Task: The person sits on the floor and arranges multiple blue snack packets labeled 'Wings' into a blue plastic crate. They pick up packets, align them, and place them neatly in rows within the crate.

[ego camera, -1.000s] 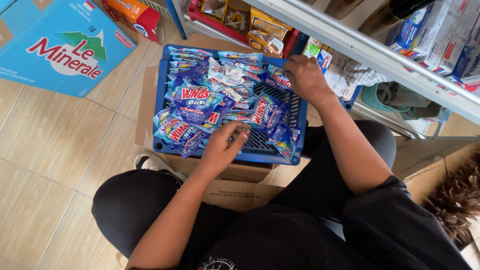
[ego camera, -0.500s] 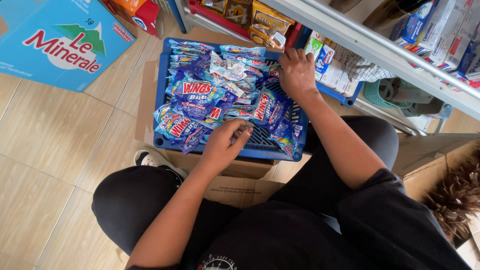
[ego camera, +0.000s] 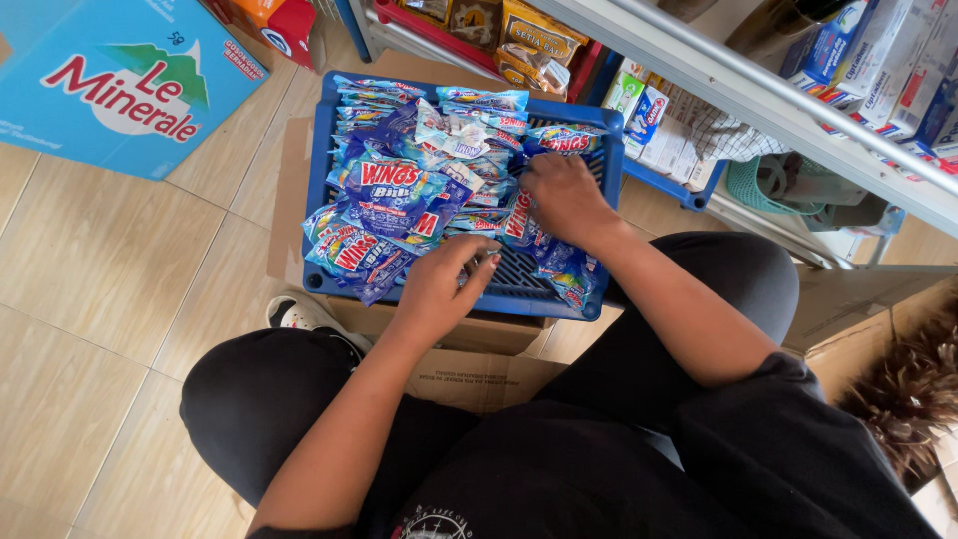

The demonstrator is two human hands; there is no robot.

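A blue plastic crate (ego camera: 519, 299) rests on a cardboard box (ego camera: 469, 369) in front of my knees. It is heaped with several blue sachets (ego camera: 389, 190), mostly in its left and far parts. My left hand (ego camera: 439, 289) sits at the crate's near edge, fingers curled on the sachets there. My right hand (ego camera: 564, 195) is palm down in the right part of the crate, its fingers closed among the sachets. Bare crate grid shows between the two hands.
A large blue carton (ego camera: 110, 80) lies on the tiled floor at upper left. A metal shelf rail (ego camera: 758, 90) runs across the upper right with boxed goods behind it. Orange snack packs (ego camera: 539, 35) stand beyond the crate. A feather duster (ego camera: 908, 389) is at right.
My right hand has drawn back from the crate's far right corner toward its middle. My left hand has stayed at the near edge.
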